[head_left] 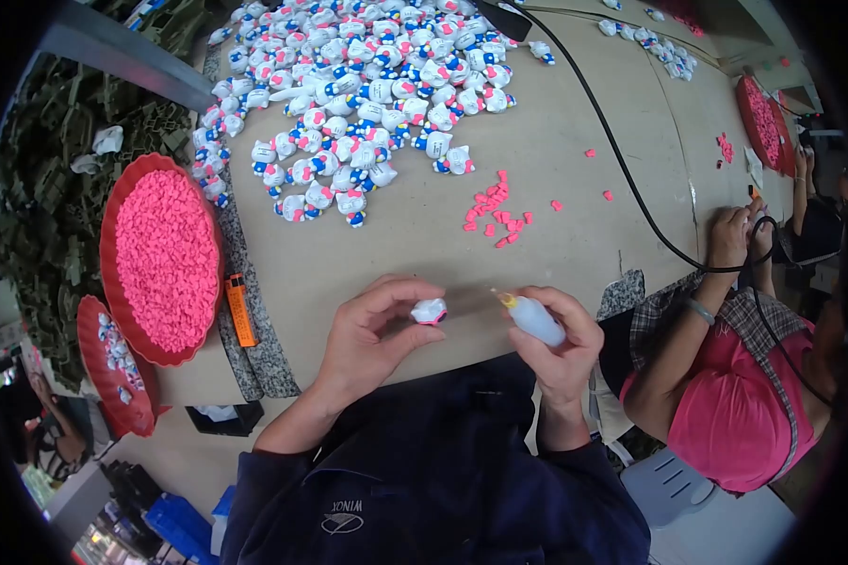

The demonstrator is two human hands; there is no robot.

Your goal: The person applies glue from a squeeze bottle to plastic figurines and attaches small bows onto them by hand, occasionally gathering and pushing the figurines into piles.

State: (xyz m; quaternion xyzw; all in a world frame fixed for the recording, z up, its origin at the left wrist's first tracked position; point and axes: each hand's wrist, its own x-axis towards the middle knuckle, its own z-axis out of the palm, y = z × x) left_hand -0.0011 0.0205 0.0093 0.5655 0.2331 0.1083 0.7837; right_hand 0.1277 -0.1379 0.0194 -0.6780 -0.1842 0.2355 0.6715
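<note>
1. Sitting at a big beige table; far end carries a wide heap of small white cat figurines with blue and pink details.
2. Red scalloped tray at the table's left edge, filled with tiny pink bows. Second red tray below it, with a few figurines inside.
3. Another person in a pink top sits to my right, both their hands up at the table edge near a black cable running across the surface.
4. Orange lighter lies just beside the bow tray on the speckled stone strip.
5. Loose pink bows scattered mid-table, well beyond my hands.
6. Left hand: thumb and fingertips clamped on one white figurine, pink part at its lower side, held over the near table edge.
7. Right hand: fingers wrapped tight around a small translucent squeeze bottle, yellow nozzle pointing left toward the figurine, close to it but not touching.
</note>
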